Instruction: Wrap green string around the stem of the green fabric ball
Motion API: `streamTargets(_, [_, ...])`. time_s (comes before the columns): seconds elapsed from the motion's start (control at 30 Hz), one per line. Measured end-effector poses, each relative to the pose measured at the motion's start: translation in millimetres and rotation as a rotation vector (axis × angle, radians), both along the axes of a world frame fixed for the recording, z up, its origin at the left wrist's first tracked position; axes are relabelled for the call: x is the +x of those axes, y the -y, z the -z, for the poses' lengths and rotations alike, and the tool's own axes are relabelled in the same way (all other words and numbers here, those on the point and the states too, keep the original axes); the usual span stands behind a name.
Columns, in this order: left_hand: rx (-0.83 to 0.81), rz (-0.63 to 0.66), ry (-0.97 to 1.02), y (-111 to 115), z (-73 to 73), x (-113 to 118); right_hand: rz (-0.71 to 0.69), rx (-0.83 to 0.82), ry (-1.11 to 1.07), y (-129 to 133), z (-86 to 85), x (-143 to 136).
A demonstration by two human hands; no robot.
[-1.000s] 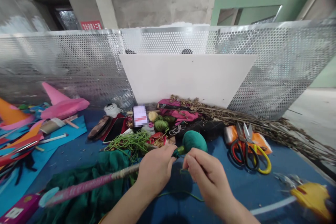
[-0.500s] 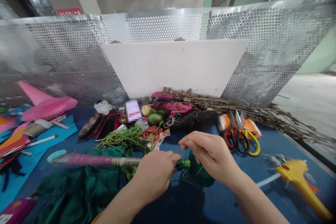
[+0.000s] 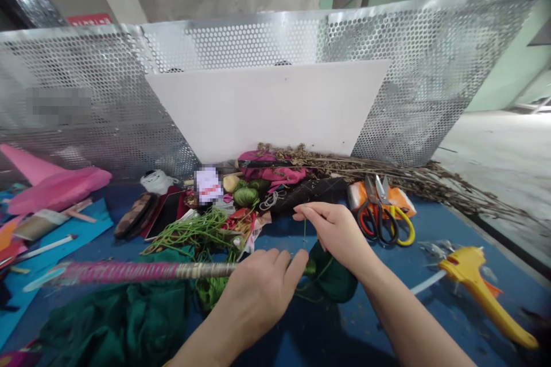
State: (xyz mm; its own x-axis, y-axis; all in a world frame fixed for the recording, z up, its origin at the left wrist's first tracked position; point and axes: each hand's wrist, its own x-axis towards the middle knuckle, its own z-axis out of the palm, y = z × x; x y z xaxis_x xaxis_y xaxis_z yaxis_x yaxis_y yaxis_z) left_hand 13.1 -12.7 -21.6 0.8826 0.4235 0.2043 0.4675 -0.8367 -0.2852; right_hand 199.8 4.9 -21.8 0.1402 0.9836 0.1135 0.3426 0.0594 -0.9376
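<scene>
A long stick (image 3: 129, 271), wrapped in magenta and pale banding, runs leftward from my left hand (image 3: 262, 298), whose fingers are wrapped around it. At its right end sits a dark green cloth bundle (image 3: 338, 281), with brighter green yarn wound at the neck by my left thumb. My right hand (image 3: 340, 235) is raised just above the bundle. Between its closed thumb and fingers a thin green yarn strand (image 3: 305, 230) is pinched, hanging down toward the neck. Loose green yarn (image 3: 193, 228) lies behind the stick, and dark green cloth (image 3: 116, 315) in front of it.
To the right are scissors (image 3: 379, 218) on an orange packet and a yellow glue gun (image 3: 477, 284). Dried stems (image 3: 408, 175) lie along the back, before a white board (image 3: 271, 109). A pink felt shape (image 3: 64, 186) and blue sheets occupy the left.
My right hand has risen with the yarn strand. The stick has shifted left, and my left thumb now stretches along it toward the neck. The whole view has turned slightly right.
</scene>
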Motion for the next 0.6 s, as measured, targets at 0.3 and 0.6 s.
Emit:
streamTargets(0.3, [0.072, 0.017, -0.001, -2.3, -1.0, 1.3, 0.031, 0.073, 0.122, -3.8, 3.7, 2.1])
streamTargets(0.6, [0.086, 0.033, -0.012, -2.7, 0.0, -0.2, 0.015, 0.085, 0.056, -2.9, 2.2, -1.3])
